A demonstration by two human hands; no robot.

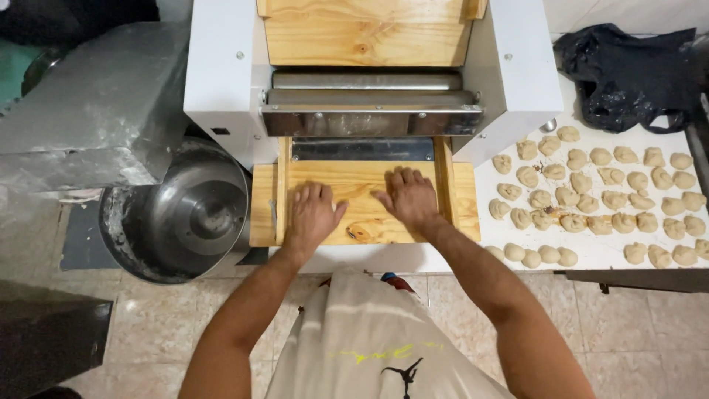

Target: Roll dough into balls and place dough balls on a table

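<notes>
Now, hands: my left hand and my right hand both lie flat, fingers spread, clamped on nothing.
Wooden tray: under both palms, at the outlet of the white roller machine — just below its steel rollers.
Handling: I judge the tray stiff and smooth, rather dry; it is best taken by its side rails.
Dough pieces: many small twisted ones in rows on the white counter at my right, well apart from my hands — soft, I think, easy to squash.
Other: a steel bowl at the left, a black bag behind the dough.
</notes>
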